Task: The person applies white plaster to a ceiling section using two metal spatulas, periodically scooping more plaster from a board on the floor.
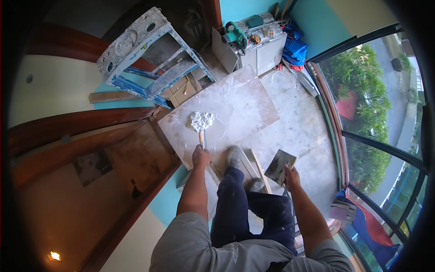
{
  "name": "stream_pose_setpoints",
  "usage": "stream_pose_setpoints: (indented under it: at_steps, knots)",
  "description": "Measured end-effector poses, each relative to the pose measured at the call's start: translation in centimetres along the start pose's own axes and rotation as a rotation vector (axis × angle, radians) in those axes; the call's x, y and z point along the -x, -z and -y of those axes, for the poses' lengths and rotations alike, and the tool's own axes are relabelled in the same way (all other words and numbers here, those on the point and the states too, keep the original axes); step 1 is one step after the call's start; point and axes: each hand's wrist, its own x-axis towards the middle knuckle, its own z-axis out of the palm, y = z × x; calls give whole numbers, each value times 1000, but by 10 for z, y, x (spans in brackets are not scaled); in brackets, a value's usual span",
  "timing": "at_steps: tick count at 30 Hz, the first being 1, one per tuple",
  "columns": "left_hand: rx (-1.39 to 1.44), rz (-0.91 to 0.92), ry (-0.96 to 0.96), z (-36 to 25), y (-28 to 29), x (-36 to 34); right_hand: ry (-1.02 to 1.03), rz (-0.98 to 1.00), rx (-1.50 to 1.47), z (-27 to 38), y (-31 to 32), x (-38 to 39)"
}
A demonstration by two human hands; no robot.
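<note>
My left hand (201, 157) is closed round the handle of a trowel (202, 136). A lumpy heap of white plaster (201, 121) hides most of its blade. The trowel is held over a large board (235, 99) smeared with white. Off to the right, my right hand (292, 177) grips a flat rectangular plastering trowel (279, 166) by its handle. Its grey blade is tilted and carries dark and pale smears.
A plaster-spattered stepladder (174, 79) stands at the far left. At the back, a white cabinet (260, 56) bears a green power tool (235, 36), with blue sheeting (295, 46) beside it. Wooden planks (253, 165) lie around my feet. Large windows (362, 104) line the right side.
</note>
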Motion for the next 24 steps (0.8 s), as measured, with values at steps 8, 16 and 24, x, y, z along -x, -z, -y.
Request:
stream_pose_setpoints:
  at_steps: [8,16,24]
  knots:
    - [-15,-193,-104,3,-52,-80,-25,174,139,7,-90,-127]
    - [-35,-291,-143,-2,-81,-136,33,273,199,-33,-150,-201]
    - [-113,-181,-104,4,-85,-165,24,331,334,-72,-209,-234]
